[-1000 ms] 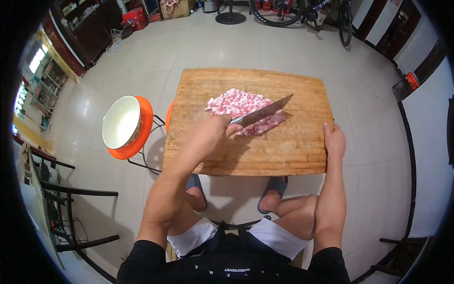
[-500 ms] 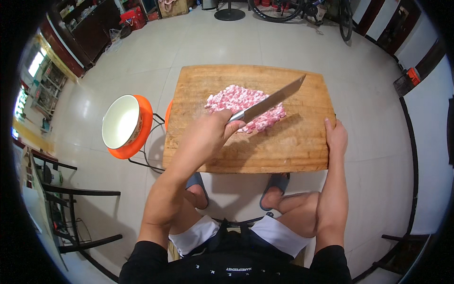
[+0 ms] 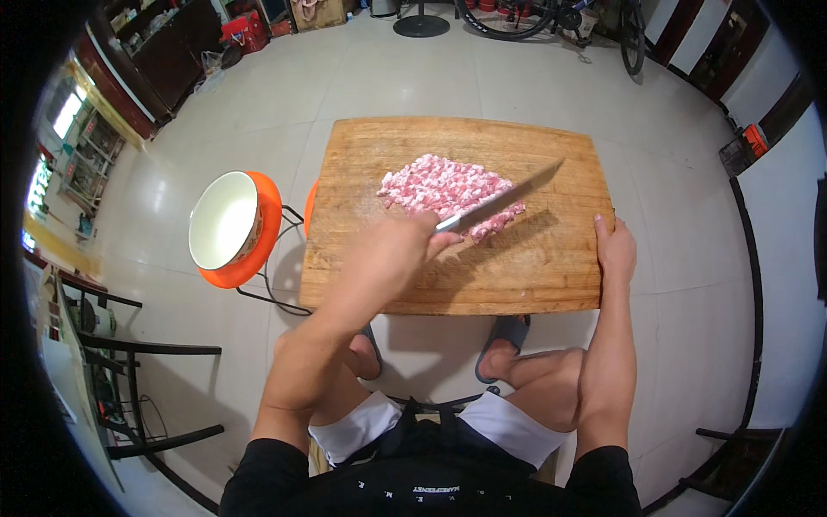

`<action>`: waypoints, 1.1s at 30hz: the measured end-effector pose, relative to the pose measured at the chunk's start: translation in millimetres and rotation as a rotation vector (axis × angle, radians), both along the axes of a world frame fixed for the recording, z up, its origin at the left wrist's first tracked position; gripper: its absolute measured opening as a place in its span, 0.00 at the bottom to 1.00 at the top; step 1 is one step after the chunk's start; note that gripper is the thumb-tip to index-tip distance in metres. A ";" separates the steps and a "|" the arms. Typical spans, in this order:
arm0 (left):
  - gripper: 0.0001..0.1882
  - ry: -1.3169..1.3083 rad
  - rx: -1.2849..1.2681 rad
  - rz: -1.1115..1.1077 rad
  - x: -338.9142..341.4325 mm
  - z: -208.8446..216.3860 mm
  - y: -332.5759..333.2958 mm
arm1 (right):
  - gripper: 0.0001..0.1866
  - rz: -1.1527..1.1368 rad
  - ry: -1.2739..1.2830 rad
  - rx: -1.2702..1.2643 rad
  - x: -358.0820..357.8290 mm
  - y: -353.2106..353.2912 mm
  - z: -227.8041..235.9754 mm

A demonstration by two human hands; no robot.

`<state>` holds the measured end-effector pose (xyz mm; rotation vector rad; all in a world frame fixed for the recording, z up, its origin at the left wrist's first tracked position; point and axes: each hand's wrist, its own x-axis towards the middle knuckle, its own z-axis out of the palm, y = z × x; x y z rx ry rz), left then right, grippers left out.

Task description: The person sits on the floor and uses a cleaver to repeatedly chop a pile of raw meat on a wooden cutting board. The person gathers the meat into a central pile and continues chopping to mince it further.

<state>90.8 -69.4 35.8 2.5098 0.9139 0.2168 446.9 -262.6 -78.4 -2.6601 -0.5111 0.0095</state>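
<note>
My left hand [image 3: 401, 250] is closed around the handle of a cleaver [image 3: 508, 200]. The blade slants up to the right over the near right side of a flat heap of chopped pink and white meat [image 3: 444, 183]. Whether its edge touches the meat I cannot tell. The meat lies on a thick wooden cutting board [image 3: 534, 267]. My right hand [image 3: 617, 250] grips the board's right edge, thumb near the top and the other fingers along the side, partly hidden.
To the left, a white bowl [image 3: 226, 221] rests on an orange round seat [image 3: 269, 226] with dark metal legs. Dark chair legs [image 3: 164, 349] jut in at the lower left. My slippered feet [image 3: 501, 349] are below the board's near edge. A bicycle [image 3: 560, 21] stands at the back.
The cleaver has come down and a little nearer to me, its blade now turned more edge-on. My left hand has shifted slightly right and nearer; my right hand keeps its hold on the board.
</note>
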 end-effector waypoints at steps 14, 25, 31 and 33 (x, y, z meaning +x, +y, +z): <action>0.24 0.049 -0.005 -0.048 5.4 -34.2 2.1 | 0.30 -0.020 0.007 -0.013 -12.9 5.5 14.1; 0.23 0.026 -0.030 -0.033 7.8 -26.3 2.3 | 0.30 -0.025 0.021 -0.024 -9.0 3.3 14.5; 0.24 -0.031 -0.065 -0.011 0.2 -1.1 1.8 | 0.31 -0.029 0.000 -0.046 -4.3 0.0 4.9; 0.24 0.001 -0.058 -0.002 -0.3 1.8 -1.8 | 0.31 -0.038 0.041 -0.041 -7.0 2.0 11.5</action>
